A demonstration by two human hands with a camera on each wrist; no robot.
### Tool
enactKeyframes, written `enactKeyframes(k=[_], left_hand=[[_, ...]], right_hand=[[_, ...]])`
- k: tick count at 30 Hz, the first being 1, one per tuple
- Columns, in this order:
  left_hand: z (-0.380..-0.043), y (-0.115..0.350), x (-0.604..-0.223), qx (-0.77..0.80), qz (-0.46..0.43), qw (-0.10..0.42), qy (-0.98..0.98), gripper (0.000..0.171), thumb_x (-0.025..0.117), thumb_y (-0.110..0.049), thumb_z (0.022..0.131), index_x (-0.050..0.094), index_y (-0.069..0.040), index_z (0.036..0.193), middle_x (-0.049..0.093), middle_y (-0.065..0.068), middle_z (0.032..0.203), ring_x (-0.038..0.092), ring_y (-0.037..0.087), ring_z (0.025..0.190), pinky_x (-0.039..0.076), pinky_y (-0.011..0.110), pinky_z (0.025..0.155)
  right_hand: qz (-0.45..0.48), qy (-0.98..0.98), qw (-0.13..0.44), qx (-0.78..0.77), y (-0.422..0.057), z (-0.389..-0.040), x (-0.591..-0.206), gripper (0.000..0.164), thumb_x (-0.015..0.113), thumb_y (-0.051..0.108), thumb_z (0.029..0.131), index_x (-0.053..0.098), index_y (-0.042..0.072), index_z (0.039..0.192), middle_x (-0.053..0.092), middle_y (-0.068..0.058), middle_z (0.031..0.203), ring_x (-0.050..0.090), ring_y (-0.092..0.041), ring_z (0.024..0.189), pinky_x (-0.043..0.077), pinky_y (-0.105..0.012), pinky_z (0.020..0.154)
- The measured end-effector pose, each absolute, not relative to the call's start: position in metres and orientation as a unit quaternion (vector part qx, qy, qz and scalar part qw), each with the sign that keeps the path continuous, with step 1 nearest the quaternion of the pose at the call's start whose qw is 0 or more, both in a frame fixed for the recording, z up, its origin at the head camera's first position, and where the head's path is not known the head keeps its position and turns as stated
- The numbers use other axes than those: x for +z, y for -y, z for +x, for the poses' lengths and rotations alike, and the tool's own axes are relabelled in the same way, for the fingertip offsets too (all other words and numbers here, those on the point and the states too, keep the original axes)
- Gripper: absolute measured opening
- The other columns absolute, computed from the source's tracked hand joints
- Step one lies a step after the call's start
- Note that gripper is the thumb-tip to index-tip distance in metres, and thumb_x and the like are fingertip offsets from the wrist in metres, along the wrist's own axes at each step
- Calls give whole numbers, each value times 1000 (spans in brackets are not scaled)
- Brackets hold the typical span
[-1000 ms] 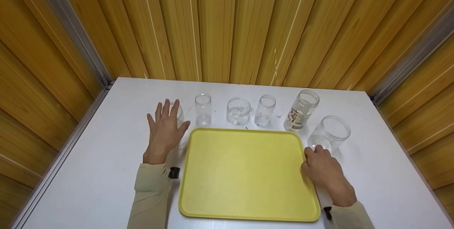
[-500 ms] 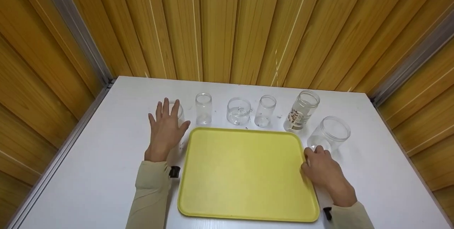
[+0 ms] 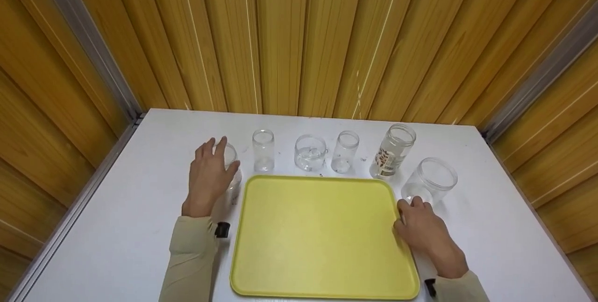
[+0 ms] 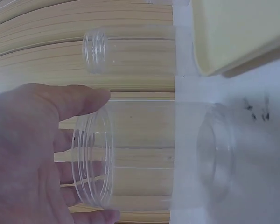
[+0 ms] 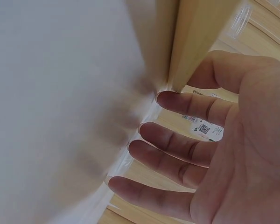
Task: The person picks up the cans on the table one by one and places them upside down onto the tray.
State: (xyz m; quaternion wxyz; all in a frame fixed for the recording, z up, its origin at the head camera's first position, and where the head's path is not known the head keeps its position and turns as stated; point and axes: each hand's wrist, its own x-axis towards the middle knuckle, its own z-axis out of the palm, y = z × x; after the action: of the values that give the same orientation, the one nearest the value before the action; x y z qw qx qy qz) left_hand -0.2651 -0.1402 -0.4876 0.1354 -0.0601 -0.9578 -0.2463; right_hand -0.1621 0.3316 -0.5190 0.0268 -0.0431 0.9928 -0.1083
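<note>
In the head view, my left hand point(image 3: 206, 176) is at a clear wide-mouthed jar point(image 3: 231, 171) left of the tray. The left wrist view has the thumb on one side of this jar's threaded neck point(image 4: 93, 158) and the fingers curved round the other; the jar stands upright on the table. A yellow tray point(image 3: 322, 236) lies flat in front of me. At its right edge, my right hand point(image 3: 425, 227) pinches the rim between thumb and index finger. The right wrist view shows the other fingers point(image 5: 172, 144) bent, their tips near the tabletop.
Behind the tray stand a slim clear jar point(image 3: 264, 152), a short wide jar point(image 3: 310, 154), another slim jar point(image 3: 345, 154) and a tall jar with a printed label point(image 3: 391, 154). A large clear jar point(image 3: 432, 178) is just beyond my right hand. Wood-patterned panels point(image 3: 299, 40) enclose the white table.
My left hand's spread fingers have bent in around the clear jar. The right hand stays at the tray's edge. The head view has shifted slightly.
</note>
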Motion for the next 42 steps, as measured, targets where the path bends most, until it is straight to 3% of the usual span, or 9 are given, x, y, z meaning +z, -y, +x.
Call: enactKeyframes(k=[7,14,24,42], left_hand=[[-261,143,-484,-267,-54,122,955,64,76,-19,94,54,9,148,46,35,151,40,53,142,47,65,103],[-258,143,-482,-279,-44,113,953,61,73,-16,92,57,8,146,49,32,148,40,50,142,51,65,97],[-254,139,-478,-272,-44,141,951,59,77,-23,90,63,4,141,56,30,140,50,48,132,56,64,87],[-248,142,-461,-297,-41,167,939,59,80,-21,88,65,0,141,57,27,139,52,47,131,53,65,90]], right_hand=[[-39,-993,34,-104,-331,-161,-518,20,63,15,95,63,1,110,51,-18,101,52,-36,91,53,-53,65],[-39,-993,16,-113,-331,-158,-519,13,62,14,93,61,5,102,50,-17,100,52,-37,89,51,-54,63],[-38,-993,17,-115,-334,-159,-520,15,62,15,94,61,4,104,49,-17,99,51,-36,89,51,-54,61],[-37,-993,14,-115,-331,-163,-519,14,62,14,93,61,4,103,50,-17,99,51,-37,90,51,-54,63]])
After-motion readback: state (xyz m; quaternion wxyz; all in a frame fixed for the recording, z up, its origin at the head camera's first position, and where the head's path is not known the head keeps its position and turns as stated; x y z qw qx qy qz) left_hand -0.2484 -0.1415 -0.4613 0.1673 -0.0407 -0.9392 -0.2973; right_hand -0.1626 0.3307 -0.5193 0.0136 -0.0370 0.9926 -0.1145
